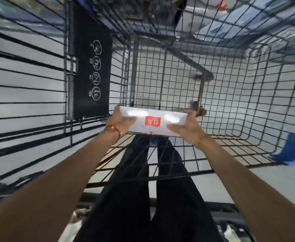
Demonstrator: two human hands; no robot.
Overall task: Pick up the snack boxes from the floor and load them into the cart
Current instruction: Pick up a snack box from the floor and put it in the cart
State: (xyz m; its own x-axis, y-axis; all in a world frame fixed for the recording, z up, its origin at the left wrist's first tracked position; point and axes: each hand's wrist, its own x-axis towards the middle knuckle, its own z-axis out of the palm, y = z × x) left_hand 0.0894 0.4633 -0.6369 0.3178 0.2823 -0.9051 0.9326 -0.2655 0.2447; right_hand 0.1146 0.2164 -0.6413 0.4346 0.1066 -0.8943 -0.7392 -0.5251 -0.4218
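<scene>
A wire cart (162,75) is seen from above, and its mesh walls fill most of the view. The basket is open at the top, and wide free room is left inside it ahead of and to the right of the hands. A pale grey floor (283,186) is seen through the mesh and beside the cart's near edge. Legs in black trousers (134,189) are seen behind the near wires. A black placard (92,67) with white round pictograms is fixed to the left inner wall. A blue plastic piece (291,149) sits at the near right rim.

A white snack box (153,124) with a red label is held flat over the near end of the basket, its long edges across the view; whether it touches the mesh cannot be told. Its left end is clamped in the grip of the left hand (120,123), its right end in that of the right hand (187,128), with thumbs laid on top. A red thread bracelet (116,132) is worn on the left wrist.
</scene>
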